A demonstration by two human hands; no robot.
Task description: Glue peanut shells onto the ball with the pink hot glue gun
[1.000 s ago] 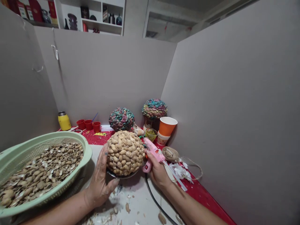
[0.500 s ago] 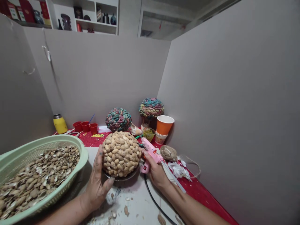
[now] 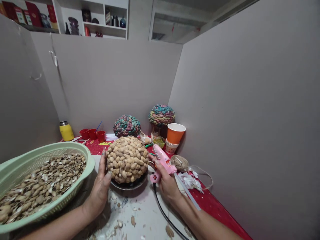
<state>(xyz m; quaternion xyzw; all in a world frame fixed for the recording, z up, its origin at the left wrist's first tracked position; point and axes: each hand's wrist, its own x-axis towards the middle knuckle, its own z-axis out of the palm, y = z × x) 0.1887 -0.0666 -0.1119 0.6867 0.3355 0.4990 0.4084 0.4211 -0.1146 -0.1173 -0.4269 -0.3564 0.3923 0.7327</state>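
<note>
A dome covered in tan peanut shells (image 3: 127, 160) rests in a dark shallow dish (image 3: 130, 185) and looks slightly tilted. My left hand (image 3: 100, 186) holds its left side, fingers along the shells and thumb at the lower front. My right hand (image 3: 166, 181) is closed around a pink hot glue gun (image 3: 163, 158), whose nozzle points up and away. Some right fingertips reach the dome's right edge. From the gun's handle a black cord (image 3: 160, 206) runs down to the front, and a pale glue stick (image 3: 188, 191) sticks out of its back.
A green basket (image 3: 91, 163) of nut shells stands left. Behind are two colourful shell domes (image 3: 127, 125), red cups (image 3: 92, 134), a yellow jar (image 3: 66, 131) and an orange paper cup (image 3: 175, 134). At right lie twine (image 3: 179, 162) and crumpled tissue (image 3: 191, 181). Grey panels (image 3: 237, 110) enclose the table.
The peanut-shell dome has tilted and shifted slightly up and left, baring more of the dish. My left thumb has moved up from the dish rim. The glue gun stays in my right hand.
</note>
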